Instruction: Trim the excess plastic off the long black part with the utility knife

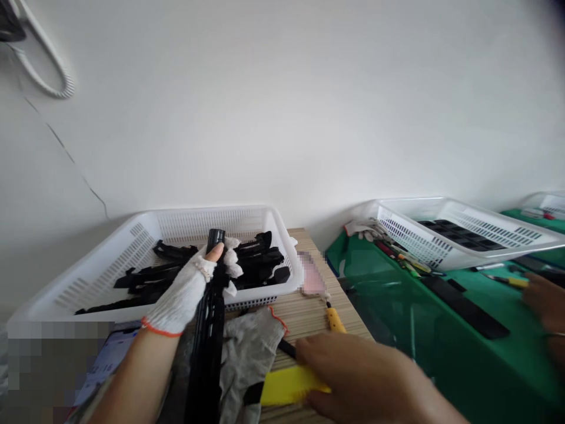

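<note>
My left hand [189, 288], in a white knit glove that leaves the thumb tip bare, is closed around a long black plastic part [207, 347]. The part stands at a slant in front of the basket. Low on the right, my bare right hand [353, 371] is closed on a yellow-handled tool [286, 386] with a black end; blur hides its exact kind. Beneath that tool lies a grey glove [251, 347] with a red-edged cuff. Behind my left hand, a white plastic basket [212, 219] holds several black plastic parts [260, 265].
A yellow-orange handle [335, 319] lies on the wooden table [304, 235]. To the right, a green-covered table [477, 300] carries another white basket [410, 206], pens and a black strip [468, 309]. A co-worker's hand [547, 303] reaches in there. A phone [108, 359] lies at lower left.
</note>
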Demonstrator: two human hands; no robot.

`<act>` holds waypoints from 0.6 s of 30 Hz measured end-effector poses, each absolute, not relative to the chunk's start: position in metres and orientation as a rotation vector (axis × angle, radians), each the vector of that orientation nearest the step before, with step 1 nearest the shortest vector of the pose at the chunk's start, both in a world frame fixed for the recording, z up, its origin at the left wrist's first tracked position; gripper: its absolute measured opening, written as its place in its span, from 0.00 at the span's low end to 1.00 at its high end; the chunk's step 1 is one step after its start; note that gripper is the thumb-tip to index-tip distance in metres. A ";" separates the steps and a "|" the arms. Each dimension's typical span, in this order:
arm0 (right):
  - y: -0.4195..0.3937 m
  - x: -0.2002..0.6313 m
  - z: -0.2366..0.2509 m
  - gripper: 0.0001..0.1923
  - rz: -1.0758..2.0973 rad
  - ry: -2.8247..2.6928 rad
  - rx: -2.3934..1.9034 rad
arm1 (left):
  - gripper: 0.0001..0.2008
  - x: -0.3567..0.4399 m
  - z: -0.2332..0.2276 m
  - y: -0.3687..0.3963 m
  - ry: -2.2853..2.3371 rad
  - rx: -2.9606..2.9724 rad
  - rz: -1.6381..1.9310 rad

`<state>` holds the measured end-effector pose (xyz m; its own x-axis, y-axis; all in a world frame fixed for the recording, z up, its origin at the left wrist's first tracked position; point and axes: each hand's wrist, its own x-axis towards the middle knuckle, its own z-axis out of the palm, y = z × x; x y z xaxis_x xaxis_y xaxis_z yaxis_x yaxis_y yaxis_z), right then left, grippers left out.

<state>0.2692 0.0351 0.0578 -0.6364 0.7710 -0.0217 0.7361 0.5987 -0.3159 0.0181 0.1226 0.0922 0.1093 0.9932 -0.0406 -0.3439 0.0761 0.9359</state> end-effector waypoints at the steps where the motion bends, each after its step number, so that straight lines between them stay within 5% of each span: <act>1: 0.030 0.282 0.076 0.08 0.505 -2.711 -1.310 | 0.11 0.018 0.091 0.123 0.928 0.988 1.246; 5: 0.025 0.320 0.127 0.07 0.729 -2.324 -1.237 | 0.09 0.017 0.089 0.124 0.982 1.029 1.237; 11: 0.081 0.324 0.118 0.30 0.655 -1.292 -1.181 | 0.25 0.019 0.094 0.121 0.783 0.873 1.219; 18: 0.129 0.303 0.104 0.31 0.815 -1.406 -0.938 | 0.33 0.013 0.081 0.132 0.818 0.880 1.181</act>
